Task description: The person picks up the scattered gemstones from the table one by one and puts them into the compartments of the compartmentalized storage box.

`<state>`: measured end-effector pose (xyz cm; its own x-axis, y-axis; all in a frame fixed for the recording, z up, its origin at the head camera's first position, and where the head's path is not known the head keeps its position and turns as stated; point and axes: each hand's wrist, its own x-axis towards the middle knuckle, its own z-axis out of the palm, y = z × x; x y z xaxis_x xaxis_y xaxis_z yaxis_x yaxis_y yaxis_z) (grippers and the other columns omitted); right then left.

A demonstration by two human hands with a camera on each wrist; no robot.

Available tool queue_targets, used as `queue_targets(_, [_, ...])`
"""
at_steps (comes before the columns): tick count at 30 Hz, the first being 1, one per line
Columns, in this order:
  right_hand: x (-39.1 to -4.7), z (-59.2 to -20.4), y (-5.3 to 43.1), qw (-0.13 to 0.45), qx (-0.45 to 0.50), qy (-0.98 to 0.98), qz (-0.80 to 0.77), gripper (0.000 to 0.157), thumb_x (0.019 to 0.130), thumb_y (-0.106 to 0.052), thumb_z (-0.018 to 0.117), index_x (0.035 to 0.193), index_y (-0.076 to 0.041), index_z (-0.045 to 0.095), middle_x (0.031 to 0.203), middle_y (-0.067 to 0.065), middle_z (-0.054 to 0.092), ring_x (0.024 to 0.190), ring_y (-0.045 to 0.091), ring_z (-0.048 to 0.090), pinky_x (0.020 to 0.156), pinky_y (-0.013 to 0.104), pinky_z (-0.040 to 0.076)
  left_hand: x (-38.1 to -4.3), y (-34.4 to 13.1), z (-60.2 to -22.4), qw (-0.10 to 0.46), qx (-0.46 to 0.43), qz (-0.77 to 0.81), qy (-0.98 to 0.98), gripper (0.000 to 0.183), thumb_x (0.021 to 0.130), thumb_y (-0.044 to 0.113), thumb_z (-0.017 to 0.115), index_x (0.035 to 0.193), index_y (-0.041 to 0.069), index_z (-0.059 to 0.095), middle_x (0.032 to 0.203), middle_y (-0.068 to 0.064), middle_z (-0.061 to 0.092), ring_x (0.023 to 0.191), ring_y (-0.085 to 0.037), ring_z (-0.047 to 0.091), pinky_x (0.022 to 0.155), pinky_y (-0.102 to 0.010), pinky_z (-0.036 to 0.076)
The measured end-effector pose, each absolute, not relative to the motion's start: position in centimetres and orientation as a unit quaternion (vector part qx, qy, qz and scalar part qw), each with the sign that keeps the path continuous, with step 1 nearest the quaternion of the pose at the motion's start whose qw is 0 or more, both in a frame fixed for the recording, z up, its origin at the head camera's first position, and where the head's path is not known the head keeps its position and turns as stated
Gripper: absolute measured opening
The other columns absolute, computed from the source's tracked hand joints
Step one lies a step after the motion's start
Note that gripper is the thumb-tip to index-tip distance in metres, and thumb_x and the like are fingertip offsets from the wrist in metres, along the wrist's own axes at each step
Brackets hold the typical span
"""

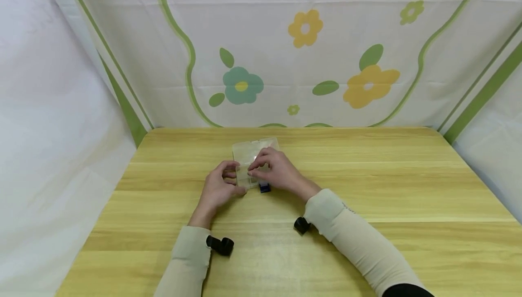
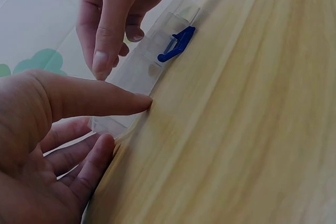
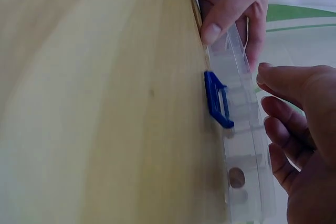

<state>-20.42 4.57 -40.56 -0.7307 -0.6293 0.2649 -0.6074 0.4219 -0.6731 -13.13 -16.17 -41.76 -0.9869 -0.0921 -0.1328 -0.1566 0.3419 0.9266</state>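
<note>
A clear plastic compartment box [image 1: 243, 183] lies on the table with its lid [image 1: 244, 152] raised at the back. At the box's left end my left hand [image 1: 218, 188] grips it, thumb at the front edge and fingers round the side. My right hand [image 1: 279, 168] hovers over the compartments, thumb and index fingertips close together in the head view. I cannot tell whether a small thing is between them. A blue latch [image 3: 215, 98] sticks out from the front wall. Inside the box, a small brown round piece [image 3: 237, 178] shows through the clear wall.
The box stands toward the back of the wood-grain table [image 1: 261, 247]. Behind the table hangs a white cloth [image 1: 269, 61] with printed flowers. Small black cameras [image 1: 220, 245] are strapped to both wrists, close above the tabletop.
</note>
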Motion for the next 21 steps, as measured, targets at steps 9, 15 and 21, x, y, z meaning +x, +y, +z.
queue_targets(9, [-20.2, -40.85, 4.13, 0.026, -0.37, 0.837, -0.403, 0.007, 0.097, -0.02, 0.081, 0.103, -0.018, 0.086, 0.098, -0.003, 0.071, 0.093, 0.017, 0.062, 0.079, 0.029, 0.051, -13.04, -16.13, -41.64, 0.029, -0.076, 0.572, 0.816, 0.071, 0.077, -0.005, 0.089, 0.142, 0.012, 0.064, 0.134, -0.018, 0.067, 0.114, -0.032, 0.07, 0.099, -0.045, 0.061])
queue_targets(15, [-19.92, -41.28, 3.7, 0.035, -0.363, 0.837, -0.408, 0.007, 0.098, -0.021, 0.081, 0.103, -0.019, 0.086, 0.1, -0.003, 0.07, 0.093, 0.017, 0.063, 0.079, 0.028, 0.052, -12.99, -16.25, -41.93, 0.025, -0.082, 0.574, 0.815, 0.071, 0.077, -0.006, 0.089, 0.142, 0.013, 0.065, 0.131, -0.02, 0.068, 0.112, -0.032, 0.07, 0.097, -0.044, 0.062])
queue_targets(21, [-19.75, -41.12, 3.71, 0.03, -0.361, 0.839, -0.406, 0.007, 0.097, -0.021, 0.081, 0.102, -0.018, 0.086, 0.1, -0.002, 0.071, 0.092, 0.016, 0.063, 0.079, 0.029, 0.053, -13.19, -16.18, -41.93, 0.026, -0.073, 0.577, 0.813, 0.072, 0.077, -0.007, 0.088, 0.142, 0.011, 0.064, 0.132, -0.02, 0.067, 0.112, -0.032, 0.07, 0.098, -0.043, 0.062])
